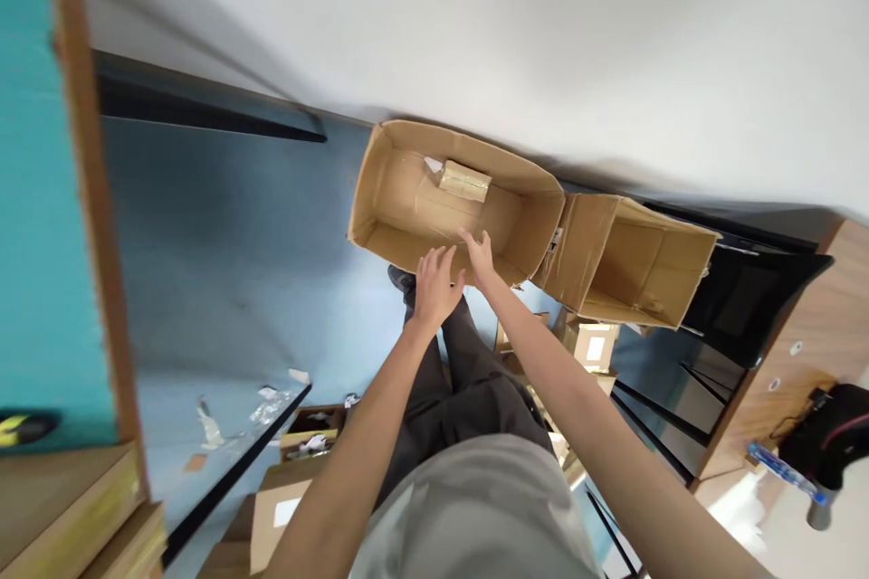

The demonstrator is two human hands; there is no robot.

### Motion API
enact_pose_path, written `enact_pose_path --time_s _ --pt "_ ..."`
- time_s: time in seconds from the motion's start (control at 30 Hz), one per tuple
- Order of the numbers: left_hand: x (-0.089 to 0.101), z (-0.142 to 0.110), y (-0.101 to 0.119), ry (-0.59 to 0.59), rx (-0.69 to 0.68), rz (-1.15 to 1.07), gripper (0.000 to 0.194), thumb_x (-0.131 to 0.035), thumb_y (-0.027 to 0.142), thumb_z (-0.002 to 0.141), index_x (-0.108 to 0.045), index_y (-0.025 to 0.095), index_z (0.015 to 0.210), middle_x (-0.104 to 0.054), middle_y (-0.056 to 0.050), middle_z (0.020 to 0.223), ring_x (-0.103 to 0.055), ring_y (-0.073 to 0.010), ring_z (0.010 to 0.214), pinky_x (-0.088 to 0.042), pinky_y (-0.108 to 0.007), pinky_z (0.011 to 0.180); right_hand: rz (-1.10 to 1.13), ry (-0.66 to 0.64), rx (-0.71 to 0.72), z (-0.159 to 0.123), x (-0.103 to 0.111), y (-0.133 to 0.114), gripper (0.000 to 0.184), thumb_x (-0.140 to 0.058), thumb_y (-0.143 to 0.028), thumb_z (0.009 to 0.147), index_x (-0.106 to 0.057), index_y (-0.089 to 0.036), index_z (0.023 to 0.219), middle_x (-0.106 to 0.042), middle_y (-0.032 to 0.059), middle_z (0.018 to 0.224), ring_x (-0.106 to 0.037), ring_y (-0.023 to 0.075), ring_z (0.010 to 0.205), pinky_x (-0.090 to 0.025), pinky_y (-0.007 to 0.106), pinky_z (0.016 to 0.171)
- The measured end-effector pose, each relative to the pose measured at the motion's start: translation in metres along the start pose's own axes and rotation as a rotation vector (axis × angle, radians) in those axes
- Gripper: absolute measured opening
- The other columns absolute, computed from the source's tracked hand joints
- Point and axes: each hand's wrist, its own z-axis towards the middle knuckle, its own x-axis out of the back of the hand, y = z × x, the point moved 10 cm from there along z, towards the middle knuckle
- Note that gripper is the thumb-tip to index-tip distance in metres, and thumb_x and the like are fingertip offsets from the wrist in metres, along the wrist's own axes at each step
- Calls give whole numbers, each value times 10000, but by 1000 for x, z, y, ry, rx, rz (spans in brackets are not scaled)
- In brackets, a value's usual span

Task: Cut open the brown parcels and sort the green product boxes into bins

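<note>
A large open cardboard box stands on the floor in front of my feet, beside the white wall. Inside it, toward the wall side, lies a small taped cardboard package with a bit of white paper at its end. My left hand is over the box's near edge, fingers stretched out and nothing held. Just to its right, my right hand reaches over the same edge with thumb and fingers apart, also holding nothing. Both hands are apart from the package. Whether either touches the box edge I cannot tell.
Another open cardboard box adjoins on the right, near a black cabinet. A teal-topped table stands left, with stacked cartons at its near end. Plastic scraps litter the blue floor. More cartons stand behind me.
</note>
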Motion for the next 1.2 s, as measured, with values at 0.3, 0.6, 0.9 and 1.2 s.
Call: enact_pose_path --time_s 0.3,0.6,0.9,1.2 --pt "-76 88 -135 138 108 -67 679 -576 399 1065 -469 245 1718 -571 -182 1687 -448 -384 1653 -321 -588 1407 -500 -35 270 203 -42 30 1247 -986 -528 767 -320 -282 1792 -233 195 1886 -214 398 1753 -93 689 1406" --pt "-114 88 -194 128 44 95 588 -503 420 1119 -546 232 1675 -646 -190 1621 -551 -444 1565 -436 -706 1295 -1096 -74 512 423 -98 48 1389 -979 -694 772 -199 -262 1838 -106 220 1895 17 472 1751 -71 761 1360" --pt "-110 92 -175 214 -57 321 508 -467 347 1148 -607 132 1587 -669 -222 1571 -562 -437 1541 -479 -638 1273 -1446 31 712 405 -109 56 1198 -691 -479 950 32 -128 1838 -375 320 1693 -391 477 1538 -287 739 1269" --pt "-196 -6 -156 -46 45 242 579 -601 136 974 -635 103 1550 -706 -234 1512 -600 -393 1522 -386 -589 1356 -1346 43 569 108 -31 38 1287 -830 -412 810 -89 -135 1825 -443 315 1660 -432 486 1543 -337 637 1276"
